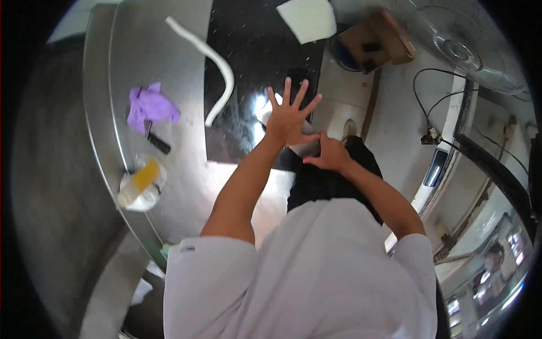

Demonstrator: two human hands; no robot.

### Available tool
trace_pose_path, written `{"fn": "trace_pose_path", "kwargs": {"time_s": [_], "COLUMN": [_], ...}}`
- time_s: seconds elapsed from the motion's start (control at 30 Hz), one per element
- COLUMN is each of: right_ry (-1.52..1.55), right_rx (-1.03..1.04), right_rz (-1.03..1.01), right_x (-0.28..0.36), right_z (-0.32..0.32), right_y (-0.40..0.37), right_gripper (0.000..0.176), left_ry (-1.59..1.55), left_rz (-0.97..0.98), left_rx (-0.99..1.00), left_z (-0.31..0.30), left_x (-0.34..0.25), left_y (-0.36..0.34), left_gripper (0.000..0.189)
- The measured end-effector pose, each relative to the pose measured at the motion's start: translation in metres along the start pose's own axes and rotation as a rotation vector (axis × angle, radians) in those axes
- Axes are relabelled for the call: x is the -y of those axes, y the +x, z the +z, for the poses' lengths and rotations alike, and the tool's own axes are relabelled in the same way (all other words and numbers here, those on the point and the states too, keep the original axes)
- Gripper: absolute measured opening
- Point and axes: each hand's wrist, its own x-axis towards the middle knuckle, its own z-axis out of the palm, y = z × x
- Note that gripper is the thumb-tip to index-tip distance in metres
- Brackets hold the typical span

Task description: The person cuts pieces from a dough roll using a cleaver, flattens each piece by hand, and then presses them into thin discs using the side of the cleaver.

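Observation:
My left hand (289, 120) is spread wide, fingers pointing away from me, over the near right part of a black slab (254, 51). Close beside it is my right hand (332, 153), its thumb and forefinger apart and the fingertip right at my left thumb. A grey surface (307, 148) shows between the two hands, partly hidden by them. On the slab's left side lies a long, curved white strip (217, 59), like a rope of dough, its far end reaching onto the steel table (180, 141).
A purple cloth (152, 106), a black-handled tool (158, 142) and a yellowish bottle (140, 182) lie at left. A pale sheet (307, 20) is at the slab's far end. To the right are a cardboard box (375, 42), a fan (460, 51) and black cables (432, 135).

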Motion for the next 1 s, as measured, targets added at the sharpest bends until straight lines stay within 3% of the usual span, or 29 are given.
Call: {"fn": "trace_pose_path", "kwargs": {"time_s": [0.07,0.1,0.13,0.2,0.27,0.4,0.47,0.53,0.6,0.67,0.7,0.77,0.87,0.9,1.0], "right_ry": [-0.119,-0.107,-0.112,-0.214,-0.212,-0.107,-0.128,-0.190,-0.190,-0.223,-0.224,-0.248,-0.156,-0.173,-0.145], "right_rx": [-0.146,0.023,0.015,-0.021,0.025,0.135,-0.117,-0.144,-0.117,0.297,0.292,0.182,0.239,0.250,0.296], "right_rz": [-0.035,0.113,0.114,-0.072,-0.093,-0.063,-0.263,-0.248,-0.177,0.152,0.155,-0.132,-0.185,-0.150,-0.060], "right_x": [-0.007,0.005,0.000,-0.012,-0.002,0.011,-0.012,-0.011,-0.002,0.007,0.003,-0.003,-0.010,-0.011,-0.020], "right_z": [0.002,-0.023,-0.033,-0.051,-0.077,-0.059,-0.019,-0.034,-0.037,-0.084,-0.089,-0.094,-0.068,-0.059,-0.063], "right_y": [-0.014,-0.007,0.004,0.022,0.050,0.027,0.000,0.011,-0.004,0.037,0.056,0.076,0.058,0.043,0.035], "right_gripper": [0.083,0.084,0.084,0.078,0.075,0.069,0.075,0.076,0.078,0.082,0.082,0.079,0.092,0.078,0.088], "left_ry": [0.059,0.036,0.083,0.145,0.115,0.123,0.065,0.056,0.081,0.133,0.153,0.159,0.135,0.063,0.061], "left_rz": [0.044,0.047,-0.001,-0.041,-0.125,-0.073,-0.002,0.037,-0.024,-0.067,-0.136,-0.240,-0.213,-0.194,-0.177], "left_rx": [-0.021,0.001,-0.022,-0.068,-0.204,-0.091,-0.010,0.010,0.007,-0.034,-0.103,-0.201,-0.080,-0.105,-0.055], "left_z": [0.002,-0.002,-0.009,-0.016,-0.015,-0.010,0.002,0.003,-0.005,-0.015,-0.018,-0.025,-0.014,-0.004,-0.008], "left_x": [0.002,-0.004,-0.003,0.006,0.019,0.015,0.002,0.001,-0.003,0.005,0.013,0.020,0.017,0.010,-0.004], "left_y": [0.016,0.014,0.025,0.047,0.052,0.024,0.007,0.016,0.023,0.044,0.049,0.050,0.020,0.007,0.016], "left_gripper": [0.113,0.113,0.113,0.113,0.112,0.111,0.108,0.104,0.103,0.103,0.104,0.109,0.112,0.113,0.113]}}
